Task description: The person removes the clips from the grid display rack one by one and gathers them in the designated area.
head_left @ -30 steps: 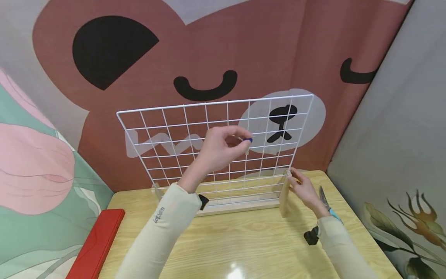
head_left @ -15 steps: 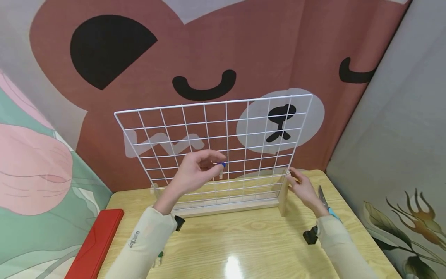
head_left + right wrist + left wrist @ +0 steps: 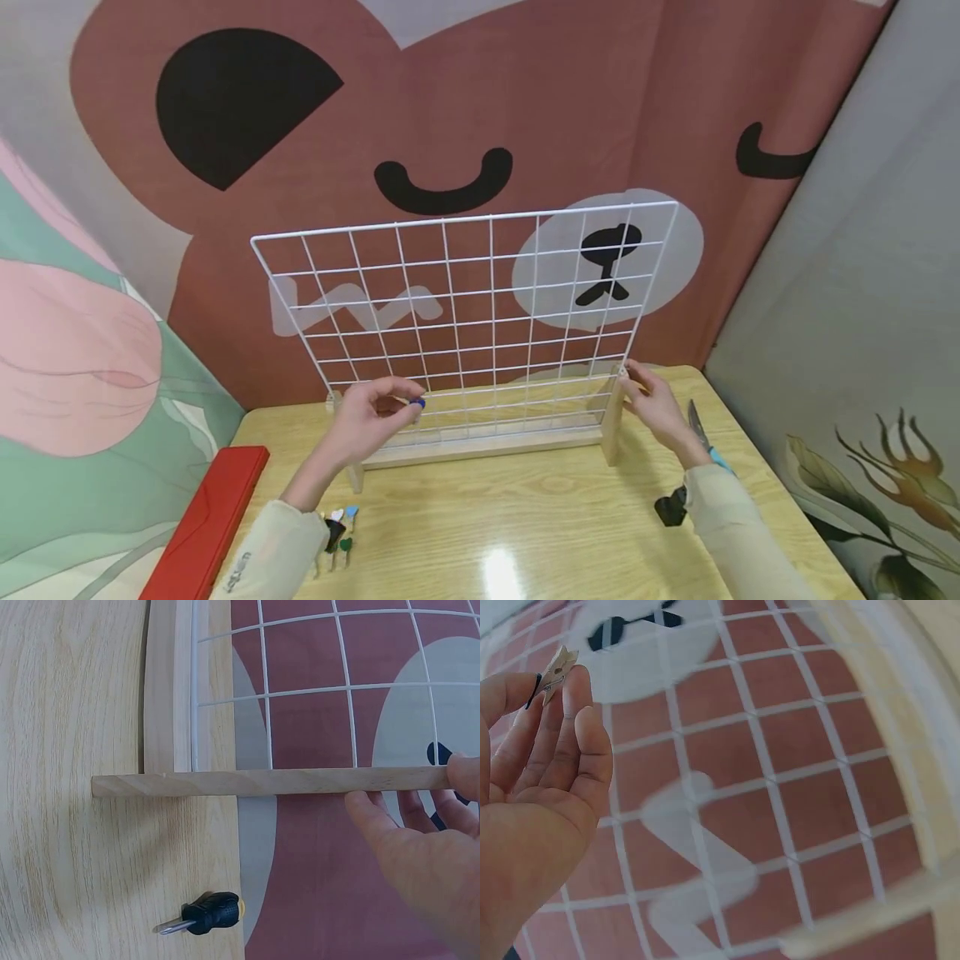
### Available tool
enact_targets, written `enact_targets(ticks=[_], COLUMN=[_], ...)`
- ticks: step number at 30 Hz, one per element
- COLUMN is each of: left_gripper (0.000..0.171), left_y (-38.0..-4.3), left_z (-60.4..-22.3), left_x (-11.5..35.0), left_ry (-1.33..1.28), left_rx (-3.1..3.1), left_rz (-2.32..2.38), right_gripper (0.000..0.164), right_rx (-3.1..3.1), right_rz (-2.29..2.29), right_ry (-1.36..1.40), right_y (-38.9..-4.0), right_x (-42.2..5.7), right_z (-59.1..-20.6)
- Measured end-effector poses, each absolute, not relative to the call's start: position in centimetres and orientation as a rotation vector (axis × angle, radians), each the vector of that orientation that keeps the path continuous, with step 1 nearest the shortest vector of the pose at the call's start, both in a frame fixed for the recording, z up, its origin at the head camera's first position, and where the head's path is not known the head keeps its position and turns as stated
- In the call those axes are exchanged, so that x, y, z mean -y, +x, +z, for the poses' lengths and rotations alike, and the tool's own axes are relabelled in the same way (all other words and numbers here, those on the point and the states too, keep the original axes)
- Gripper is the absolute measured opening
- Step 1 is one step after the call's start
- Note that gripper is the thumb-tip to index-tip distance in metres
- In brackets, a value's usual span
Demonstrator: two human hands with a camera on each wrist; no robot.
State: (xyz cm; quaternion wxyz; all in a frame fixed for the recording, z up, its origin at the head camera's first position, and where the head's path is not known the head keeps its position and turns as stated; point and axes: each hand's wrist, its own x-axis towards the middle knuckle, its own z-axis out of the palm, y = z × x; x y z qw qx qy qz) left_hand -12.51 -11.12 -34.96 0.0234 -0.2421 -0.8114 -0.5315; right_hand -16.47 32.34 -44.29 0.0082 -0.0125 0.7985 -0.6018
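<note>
In the head view my left hand point(image 3: 371, 417) pinches a small wooden clothespin point(image 3: 417, 405) with a dark blue piece on it, in front of the lower left of a white wire grid point(image 3: 491, 283). The left wrist view shows the clothespin point(image 3: 558, 673) between thumb and fingertips, apart from the wires. A wooden stand point(image 3: 487, 447) carries the grid. My right hand point(image 3: 656, 408) holds the top of the stand's right wooden upright point(image 3: 612, 429); in the right wrist view, thumb and fingers lie on either side of this upright point(image 3: 277, 782).
Several small clothespins point(image 3: 346, 546) with coloured hearts lie on the table point(image 3: 450, 533), partly behind the left sleeve. A red case point(image 3: 206, 521) lies at the left edge. Scissors point(image 3: 697, 423) with blue handles lie right of the stand. A stubby screwdriver point(image 3: 210, 913) lies beside the upright.
My left hand has moved down and to the left across the grid, still pinching the clothespin. Clothespins on the table have come into view. The right hand stays on the upright.
</note>
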Motion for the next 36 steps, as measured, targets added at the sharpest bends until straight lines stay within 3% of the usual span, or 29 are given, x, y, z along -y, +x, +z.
enact_targets(ticks=[17, 28, 36], left_gripper=[0.011, 0.016, 0.014], left_y=[-8.4, -5.4, -4.1], left_z=[-42.7, -47.3, -50.7], left_x=[19.8, 24.2, 26.3], left_ry=[-0.452, 0.164, 0.374], left_rx=[2.661, 2.868, 2.965], left_rz=[-1.621, -1.535, -1.408], right_gripper=[0.054, 0.055, 0.056], right_rx=[-2.486, -2.464, -2.483], right_rz=[-1.906, -1.924, -1.910], right_ry=[-0.055, -0.028, -0.044], right_y=[-16.6, -16.3, -16.5], right_x=[-32.4, -32.5, -32.4], right_z=[-44.6, -44.6, -44.5])
